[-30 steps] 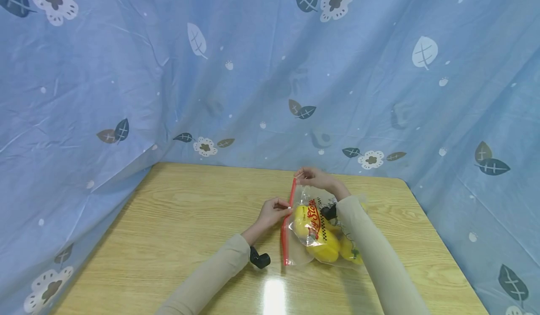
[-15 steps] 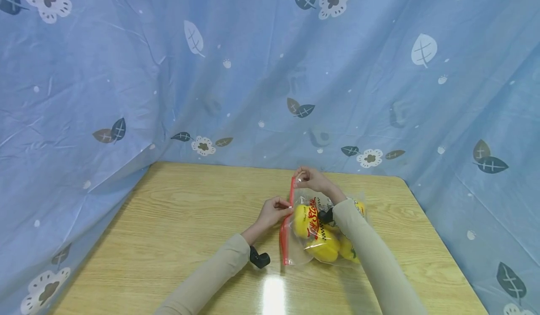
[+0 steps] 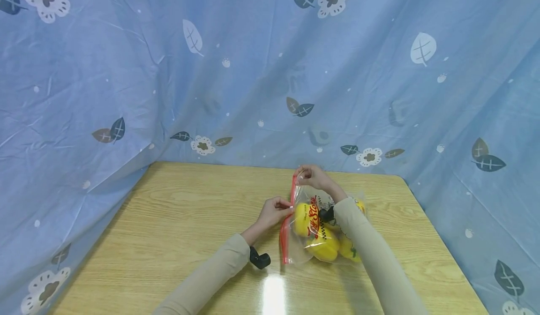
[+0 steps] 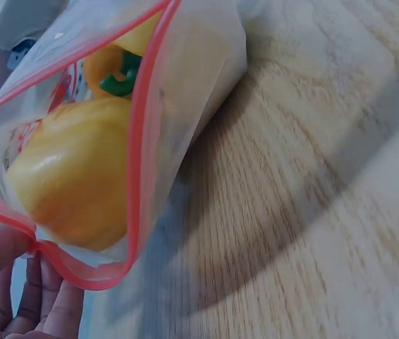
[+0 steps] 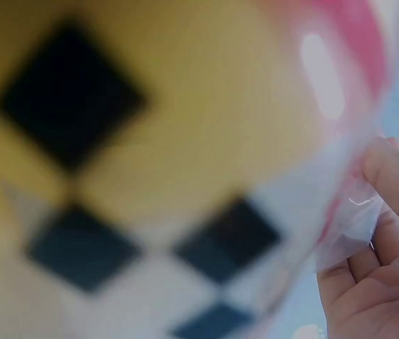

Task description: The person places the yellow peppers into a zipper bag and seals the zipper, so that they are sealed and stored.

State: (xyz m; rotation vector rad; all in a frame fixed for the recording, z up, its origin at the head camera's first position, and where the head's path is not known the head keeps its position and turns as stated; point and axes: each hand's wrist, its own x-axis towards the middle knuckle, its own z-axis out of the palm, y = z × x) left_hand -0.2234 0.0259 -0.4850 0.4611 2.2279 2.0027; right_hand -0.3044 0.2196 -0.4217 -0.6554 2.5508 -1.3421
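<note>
A clear zip bag (image 3: 298, 255) with red "Toy Story" lettering lies on the table, its red zip strip (image 3: 285, 245) facing left. Several yellow bell peppers (image 4: 75, 173) sit inside, one showing a green stem (image 4: 121, 76). My left hand (image 3: 271, 214) pinches the strip near its middle, thumb on top, by a small white slider (image 3: 291, 207). At the strip's far end, my right hand (image 3: 314, 177) pinches the bag's corner. The left wrist view looks into the bag's mouth, which gapes on the near side of the left thumb. My right forearm covers part of the bag.
The wooden table (image 3: 198, 202) extends left and right of the bag. A blue patterned curtain (image 3: 253, 71) hangs behind it and on both sides. Black wrist cameras (image 3: 259, 259) jut from under both forearms, the right one over the bag.
The head view has shifted slightly. Both hands keep their grip at the same places on the strip, and the bag lies where it was.
</note>
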